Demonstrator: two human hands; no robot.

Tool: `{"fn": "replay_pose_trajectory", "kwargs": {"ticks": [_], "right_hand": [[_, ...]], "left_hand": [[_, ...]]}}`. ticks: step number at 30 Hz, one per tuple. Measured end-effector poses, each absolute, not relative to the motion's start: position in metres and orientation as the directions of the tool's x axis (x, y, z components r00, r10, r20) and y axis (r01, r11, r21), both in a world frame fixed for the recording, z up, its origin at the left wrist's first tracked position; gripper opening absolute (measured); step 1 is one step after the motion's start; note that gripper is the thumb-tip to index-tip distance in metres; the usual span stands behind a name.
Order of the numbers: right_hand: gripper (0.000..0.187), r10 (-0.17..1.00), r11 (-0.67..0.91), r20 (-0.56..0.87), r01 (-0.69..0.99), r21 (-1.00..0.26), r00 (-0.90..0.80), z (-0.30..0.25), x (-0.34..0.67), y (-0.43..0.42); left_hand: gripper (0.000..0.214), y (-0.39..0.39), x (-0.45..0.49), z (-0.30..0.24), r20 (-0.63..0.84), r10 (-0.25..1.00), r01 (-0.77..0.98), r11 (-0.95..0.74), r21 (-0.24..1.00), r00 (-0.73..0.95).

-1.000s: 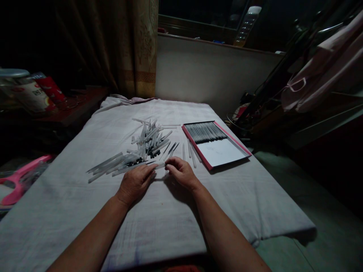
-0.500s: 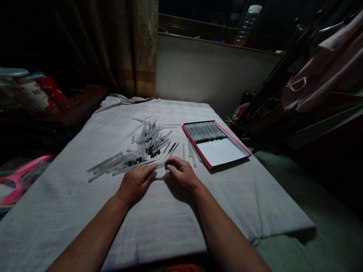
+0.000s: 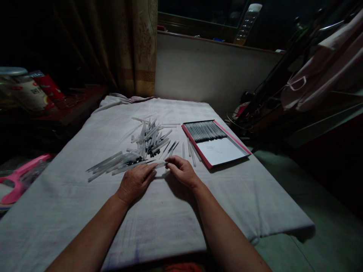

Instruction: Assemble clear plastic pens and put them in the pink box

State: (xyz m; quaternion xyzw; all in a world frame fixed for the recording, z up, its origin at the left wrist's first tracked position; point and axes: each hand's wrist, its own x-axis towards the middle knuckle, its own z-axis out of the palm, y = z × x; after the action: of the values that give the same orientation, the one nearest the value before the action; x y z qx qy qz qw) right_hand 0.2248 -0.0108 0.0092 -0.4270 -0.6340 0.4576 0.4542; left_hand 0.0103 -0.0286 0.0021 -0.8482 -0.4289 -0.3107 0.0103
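Between my two hands a clear pen barrel [image 3: 161, 164] lies crosswise, just above the cloth. My left hand [image 3: 137, 180] pinches its left end, and my right hand [image 3: 181, 170] is closed on its right end; the fingers hide both ends. Beyond them spreads a loose pile of pen parts [image 3: 150, 138], translucent tubes and small black pieces. Several thin dark-tipped refills [image 3: 172, 147] lie just past my right hand. To the right, a shallow box [image 3: 210, 164] with a red rim holds a row of black-tipped pens [image 3: 205, 131] at its far end.
A pale cloth [image 3: 159, 230] covers the table. A few tubes [image 3: 193, 154] lie beside the box's left wall. At the left stand a lidded jar [image 3: 27, 92] and a pink plastic item [image 3: 21, 179]. A clear bottle [image 3: 248, 24] stands on the windowsill.
The hands and the pen barrel stay almost in place; my right fingers shift very slightly on its end. The pile and the box look the same.
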Motion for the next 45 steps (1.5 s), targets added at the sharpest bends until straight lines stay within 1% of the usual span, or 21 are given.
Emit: {"fn": "replay_pose_trajectory", "kwargs": {"ticks": [2,5,8,10,13,16,19,22,24,27,30,32,36,41,43,45], "right_hand": [[0.017,0.955,0.231,0.198,0.139,-0.963,-0.22,0.01,0.224,-0.0104],[0.017,0.954,0.261,0.216,0.215,-0.941,-0.209,0.0102,0.2223,-0.0108],[0.025,0.957,0.273,0.223,0.311,-0.91,-0.185,0.0088,0.2216,-0.0115],[0.029,0.96,0.264,0.211,0.337,-0.904,-0.184,0.0073,0.2223,-0.0118],[0.022,0.954,0.265,0.205,0.296,-0.918,-0.218,0.0052,0.2241,-0.0114],[0.019,0.939,0.301,0.24,0.253,-0.919,-0.246,0.0044,0.2248,-0.0105],[0.014,0.933,0.33,0.27,0.263,-0.907,-0.239,0.005,0.2239,-0.01],[0.02,0.941,0.322,0.264,0.318,-0.892,-0.212,0.0055,0.2233,-0.0103],[0.024,0.951,0.289,0.232,0.327,-0.9,-0.203,0.0051,0.2239,-0.0107],[0.019,0.952,0.264,0.204,0.276,-0.924,-0.228,0.0043,0.2253,-0.0108],[0.016,0.936,0.311,0.252,0.244,-0.919,-0.244,0.0044,0.2255,-0.0103],[0.013,0.934,0.327,0.268,0.264,-0.908,-0.235,0.0048,0.2247,-0.0097],[0.021,0.947,0.305,0.246,0.334,-0.892,-0.208,0.0051,0.2241,-0.0095],[0.016,0.936,0.316,0.245,0.295,-0.902,-0.252,0.0065,0.2257,-0.0108],[0.014,0.934,0.329,0.258,0.309,-0.892,-0.248,0.0067,0.2255,-0.011],[0.017,0.938,0.327,0.261,0.332,-0.885,-0.229,0.0061,0.2248,-0.0109]], "left_hand": [[0.033,-0.0281,0.0101,0.0015,0.546,0.711,0.734,-0.638,0.234,0.444],[0.033,-0.0277,0.0097,0.0006,0.554,0.705,0.737,-0.638,0.223,0.443],[0.033,-0.0279,0.01,0.0002,0.549,0.709,0.741,-0.633,0.222,0.442],[0.032,-0.0281,0.0104,0.0005,0.551,0.707,0.738,-0.637,0.222,0.444],[0.031,-0.0285,0.0104,0.0017,0.552,0.703,0.729,-0.645,0.23,0.448],[0.031,-0.0288,0.0099,0.0026,0.539,0.712,0.732,-0.64,0.234,0.45],[0.032,-0.0286,0.0096,0.0021,0.534,0.717,0.737,-0.634,0.234,0.448],[0.032,-0.0281,0.0095,0.0007,0.545,0.709,0.73,-0.642,0.234,0.448],[0.032,-0.028,0.0093,0.0003,0.558,0.696,0.725,-0.651,0.226,0.451],[0.031,-0.028,0.0093,0.0007,0.562,0.692,0.728,-0.651,0.216,0.452],[0.032,-0.0283,0.0098,0.0017,0.549,0.702,0.733,-0.644,0.219,0.454],[0.032,-0.0283,0.01,0.0019,0.551,0.703,0.736,-0.641,0.218,0.45],[0.032,-0.0279,0.0098,0.0012,0.558,0.698,0.732,-0.645,0.218,0.449],[0.032,-0.0278,0.0095,0.0004,0.538,0.714,0.73,-0.639,0.241,0.448],[0.032,-0.028,0.0097,0.0005,0.545,0.709,0.73,-0.641,0.235,0.448],[0.032,-0.0283,0.0098,0.0009,0.55,0.706,0.727,-0.644,0.236,0.447]]}}
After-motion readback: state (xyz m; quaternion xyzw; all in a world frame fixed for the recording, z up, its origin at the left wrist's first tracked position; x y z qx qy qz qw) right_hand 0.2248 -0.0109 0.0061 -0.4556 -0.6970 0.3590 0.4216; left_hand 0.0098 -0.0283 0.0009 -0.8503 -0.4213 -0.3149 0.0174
